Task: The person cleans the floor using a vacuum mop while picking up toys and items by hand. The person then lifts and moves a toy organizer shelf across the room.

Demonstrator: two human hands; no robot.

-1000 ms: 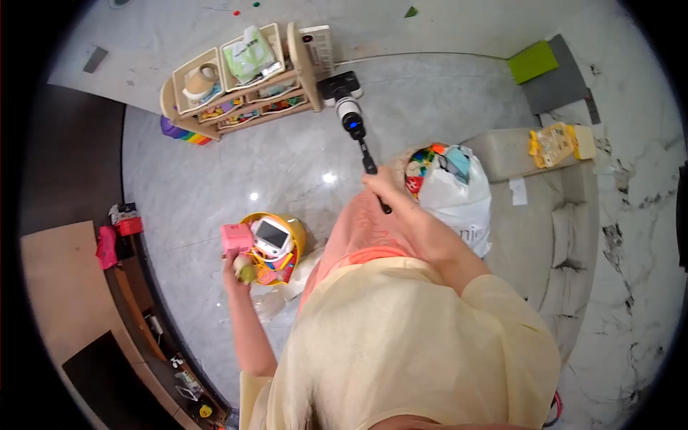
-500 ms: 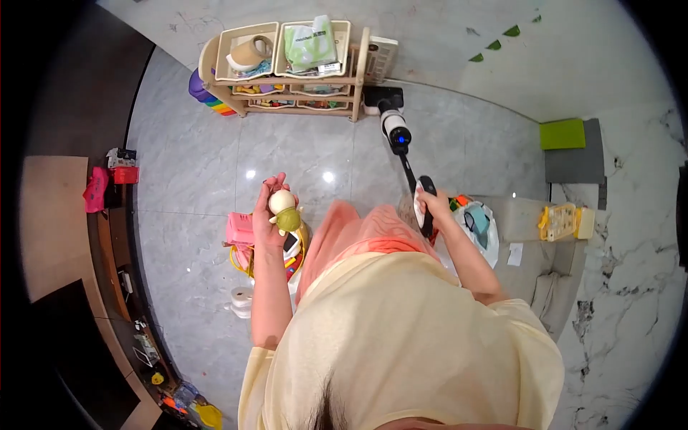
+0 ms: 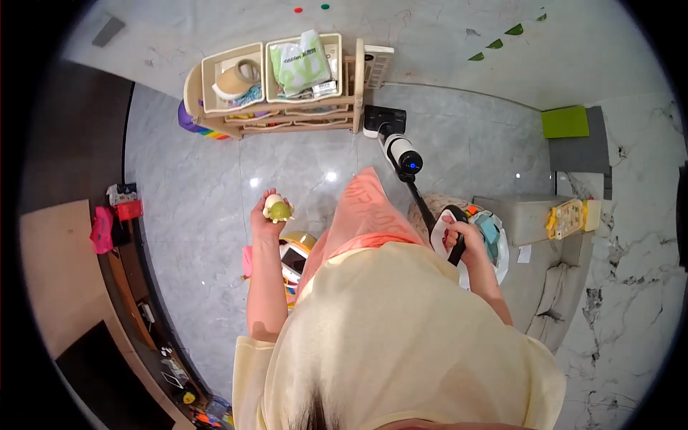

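Observation:
In my left hand (image 3: 263, 223) lies a small toy turtle (image 3: 279, 208), with a cream head and a green shell. The fingers curl up behind and beside it. My right hand (image 3: 467, 241) is closed around the handle of a black-and-white stick vacuum cleaner (image 3: 403, 155). The vacuum's tube slants away from me, and its floor head (image 3: 385, 119) rests on the tiles next to the right end of the toy shelf (image 3: 301, 123). A blue light shows on the vacuum's body.
The shelf holds cream bins (image 3: 208, 72) with a tape roll and a green-white packet. Close to my left leg are toys, including a yellow-and-white one with a dark screen (image 3: 294, 259). A filled white bag (image 3: 502, 258) and a grey sofa (image 3: 512, 215) stand right.
My right hand has drawn the vacuum handle back and to the right. The turtle has turned in my left hand, showing more of its shell. My view has shifted slightly.

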